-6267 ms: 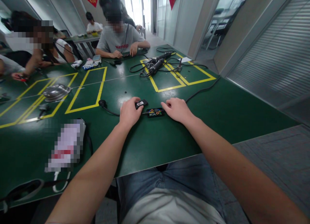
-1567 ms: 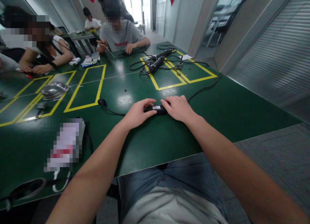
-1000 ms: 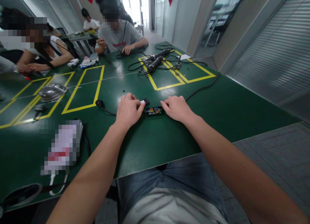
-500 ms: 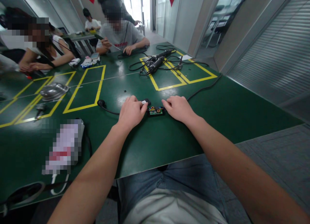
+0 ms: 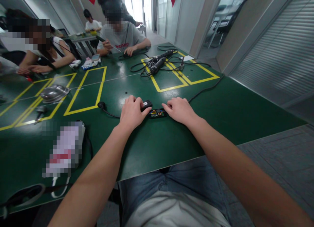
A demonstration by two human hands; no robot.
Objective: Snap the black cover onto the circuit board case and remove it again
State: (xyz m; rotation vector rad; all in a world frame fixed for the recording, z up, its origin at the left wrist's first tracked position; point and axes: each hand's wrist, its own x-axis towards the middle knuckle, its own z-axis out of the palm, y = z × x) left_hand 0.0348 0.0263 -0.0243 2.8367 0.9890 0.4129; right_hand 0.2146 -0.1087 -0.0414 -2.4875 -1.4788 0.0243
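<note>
A small open black case (image 5: 157,117) with a green circuit board and copper-coloured coils lies between my hands on the green table. My left hand (image 5: 132,111) is at its left end, fingers curled and thumb reaching the case edge. A black ribbed piece with a white label (image 5: 146,104), like a cover, sticks out beside the left index finger; whether the fingers grip it is unclear. My right hand (image 5: 180,109) pinches at the case's right end, its fingertips partly hidden. A black power plug (image 5: 101,105) lies left, its cord running under my left hand. Another black cord (image 5: 206,90) leads away behind my right hand.
Black wand-like tools (image 5: 158,65) with tangled cords lie on yellow tape outlines ahead. A shiny metal bowl-like part (image 5: 54,93) sits left, and a blurred pouch-like object (image 5: 64,148) nearer. Co-workers sit across the table; one person (image 5: 120,37) holds a tool.
My left thumb has shifted slightly right along the case, and more of the black labelled piece shows. The case has tilted slightly, with the board looking darker. My right hand stays nearly in place.
</note>
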